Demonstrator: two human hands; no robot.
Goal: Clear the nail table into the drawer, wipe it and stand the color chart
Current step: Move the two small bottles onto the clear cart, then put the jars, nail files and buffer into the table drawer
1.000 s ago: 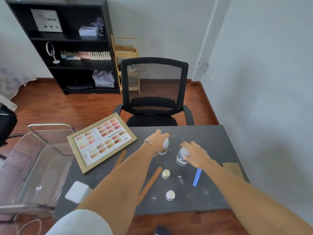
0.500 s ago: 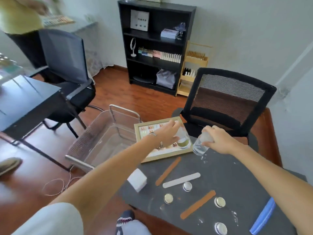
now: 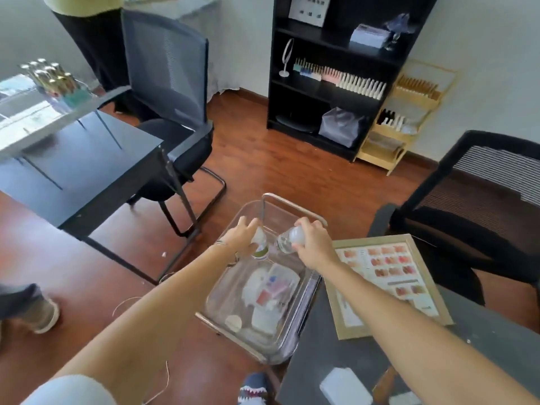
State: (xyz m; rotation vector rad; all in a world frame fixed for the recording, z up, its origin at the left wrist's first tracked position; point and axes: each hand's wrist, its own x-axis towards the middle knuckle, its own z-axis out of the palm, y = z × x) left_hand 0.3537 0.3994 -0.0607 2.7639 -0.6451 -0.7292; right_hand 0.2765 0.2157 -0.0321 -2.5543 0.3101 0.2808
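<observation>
A clear plastic drawer (image 3: pixel 295 334) with a metal frame stands left of the dark nail table (image 3: pixel 327 355). Over its far end my left hand (image 3: pixel 244 235) grips a small bottle with a green label (image 3: pixel 260 249), and my right hand (image 3: pixel 312 242) grips a clear bottle (image 3: pixel 285 239) tilted to the left. Both bottles hang above the drawer, which holds several flat packets and a round lid. The gold-framed color chart (image 3: pixel 388 283) lies flat on the table beside the drawer. A white sponge block (image 3: pixel 340 385) sits at the table's near edge.
A black mesh chair (image 3: pixel 467 217) stands behind the table on the right. Another black desk (image 3: pixel 87 168) with a chair (image 3: pixel 172 112) is at the left, a person standing behind it. A black bookshelf (image 3: pixel 336 77) lines the far wall. A shoe (image 3: pixel 41 314) is on the floor at left.
Both hands lifted the two bottles off the table and carried them left over the drawer. My view swung left, so most of the table top has dropped out of sight.
</observation>
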